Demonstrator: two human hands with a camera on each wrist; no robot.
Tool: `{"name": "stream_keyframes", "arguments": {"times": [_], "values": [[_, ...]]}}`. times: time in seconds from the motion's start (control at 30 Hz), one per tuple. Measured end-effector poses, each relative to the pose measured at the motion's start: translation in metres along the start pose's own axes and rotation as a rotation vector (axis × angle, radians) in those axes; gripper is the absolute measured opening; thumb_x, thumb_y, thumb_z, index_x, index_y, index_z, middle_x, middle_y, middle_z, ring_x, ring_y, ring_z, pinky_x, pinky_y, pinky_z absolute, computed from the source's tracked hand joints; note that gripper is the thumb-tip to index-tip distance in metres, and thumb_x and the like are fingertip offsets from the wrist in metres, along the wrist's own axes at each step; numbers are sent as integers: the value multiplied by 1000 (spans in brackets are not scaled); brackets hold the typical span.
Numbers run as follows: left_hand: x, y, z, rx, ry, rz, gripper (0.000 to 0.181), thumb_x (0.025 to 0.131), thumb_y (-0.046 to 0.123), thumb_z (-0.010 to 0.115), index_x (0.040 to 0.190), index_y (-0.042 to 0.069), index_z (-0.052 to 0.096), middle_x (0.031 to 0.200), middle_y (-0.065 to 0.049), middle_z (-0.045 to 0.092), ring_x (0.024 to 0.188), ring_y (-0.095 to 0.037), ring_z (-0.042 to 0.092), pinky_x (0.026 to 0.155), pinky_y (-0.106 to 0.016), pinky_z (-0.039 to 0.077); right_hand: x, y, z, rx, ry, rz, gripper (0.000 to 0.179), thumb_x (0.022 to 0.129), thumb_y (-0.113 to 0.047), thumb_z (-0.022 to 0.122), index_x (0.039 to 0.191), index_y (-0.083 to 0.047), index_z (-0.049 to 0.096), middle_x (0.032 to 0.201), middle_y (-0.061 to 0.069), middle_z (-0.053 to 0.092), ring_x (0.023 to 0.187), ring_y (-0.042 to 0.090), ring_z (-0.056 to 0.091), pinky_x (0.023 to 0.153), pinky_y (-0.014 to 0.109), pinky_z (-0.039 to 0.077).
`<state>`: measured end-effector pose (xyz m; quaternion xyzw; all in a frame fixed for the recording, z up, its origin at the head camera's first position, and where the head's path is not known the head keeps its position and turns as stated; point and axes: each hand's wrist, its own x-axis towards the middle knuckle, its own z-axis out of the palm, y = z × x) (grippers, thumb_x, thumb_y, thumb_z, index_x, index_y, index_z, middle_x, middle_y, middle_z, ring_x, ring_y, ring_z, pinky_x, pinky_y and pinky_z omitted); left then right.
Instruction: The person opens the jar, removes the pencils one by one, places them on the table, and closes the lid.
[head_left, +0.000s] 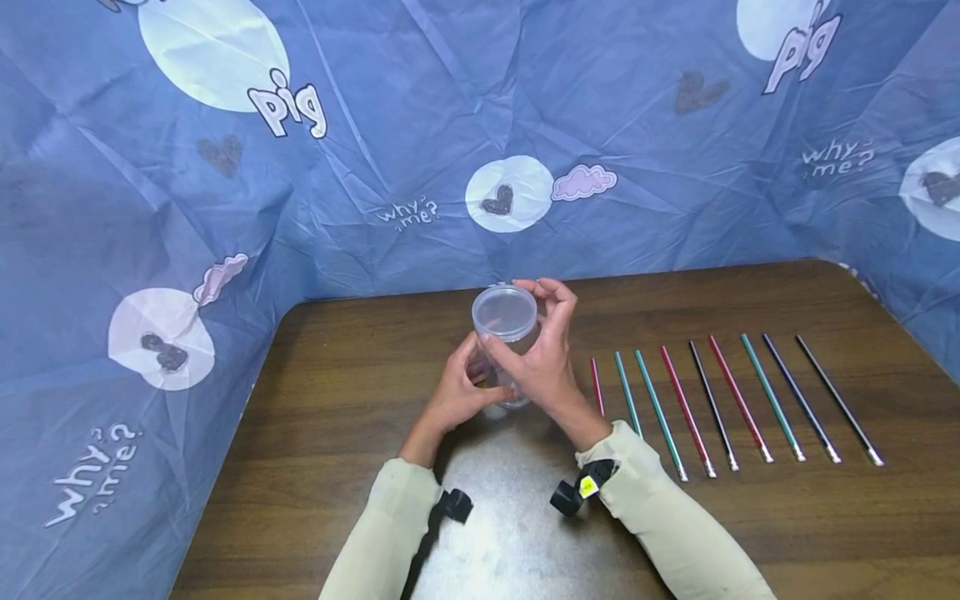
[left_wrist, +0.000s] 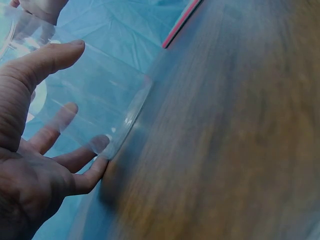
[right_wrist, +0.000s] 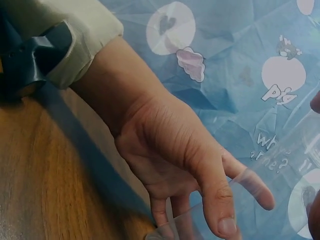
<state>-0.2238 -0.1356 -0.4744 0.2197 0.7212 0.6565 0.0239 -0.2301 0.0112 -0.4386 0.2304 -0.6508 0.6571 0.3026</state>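
A clear plastic jar (left_wrist: 112, 82) with a translucent round lid (head_left: 506, 312) stands roughly upright between both hands near the table's middle. Low on its body, my left hand (head_left: 457, 392) holds it, thumb in front and fingers round the far side. Higher up, my right hand (head_left: 547, 362) grips it around the rim, thumb just below the lid and fingers behind. In the right wrist view, the left hand (right_wrist: 175, 145) shows close to the jar's base. Whether the base touches the tabletop, I cannot tell. Nothing is visible inside the jar.
Several pencils, including a red pencil (head_left: 686, 410) and a grey pencil (head_left: 838, 398), lie in a slanted row on the wooden table (head_left: 322, 467), right of the jar. The right forearm partly covers the nearest ones. A blue printed sheet (head_left: 420, 125) hangs behind.
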Motion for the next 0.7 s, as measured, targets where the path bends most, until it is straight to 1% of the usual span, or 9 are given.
{"name": "stream_keyframes", "arguments": {"times": [0.1,0.2,0.33,0.43,0.5,0.53,0.57,0.63,0.7], "values": [[0,0,-1,9,-3,6,82,71,-9,82,144,3,44,137,-20,57,122,-38,57,99,-55,48,-1,-2,1,-13,2,9,86,71,-7,82,133,6,24,132,24,48,124,31,46,102,39,42],[0,0,-1,19,-5,8,84,71,-8,82,145,3,44,138,-20,56,122,-38,56,99,-55,47,0,-8,3,-11,4,12,85,69,1,81,132,10,23,131,29,47,123,37,46,101,39,42],[-1,1,-2,23,-1,-5,83,71,-7,82,145,3,44,138,-21,56,123,-39,56,100,-57,47,2,-25,6,-7,3,19,81,68,6,78,127,14,23,128,36,45,121,44,44,100,37,41],[-1,1,-2,23,-2,-23,83,72,-7,82,144,2,43,138,-23,55,123,-39,55,101,-57,45,2,-24,5,-13,5,25,81,68,5,79,128,12,24,129,34,45,122,41,44,101,38,42],[-1,0,-2,29,-4,-33,84,72,-7,82,145,2,42,139,-24,54,124,-39,54,101,-58,45,1,-14,4,-17,1,22,86,69,-1,82,131,10,24,131,29,45,124,38,44,103,40,41],[-1,-1,-2,30,-3,-38,86,71,-7,82,146,2,41,139,-24,53,124,-39,54,101,-58,45,0,-9,3,-20,-3,20,89,69,-7,83,134,8,23,133,27,45,125,36,44,104,42,40],[0,-4,-2,28,0,-44,90,70,-7,83,148,3,39,141,-23,52,125,-38,54,102,-58,45,-1,-4,2,-21,-7,19,93,70,-14,85,137,6,23,136,24,43,127,35,43,105,44,39],[0,-12,-3,30,5,-54,98,69,-8,84,151,7,34,142,-22,50,127,-37,52,103,-57,44,-3,0,-1,-24,-9,19,98,73,-33,85,141,2,22,141,19,39,131,34,40,108,47,36],[-1,-20,-4,28,8,-69,107,68,-6,86,155,12,27,144,-21,47,130,-36,49,104,-56,43,-6,1,-5,-24,5,9,99,78,-47,78,144,1,21,145,18,35,134,34,37,109,52,32]]}}
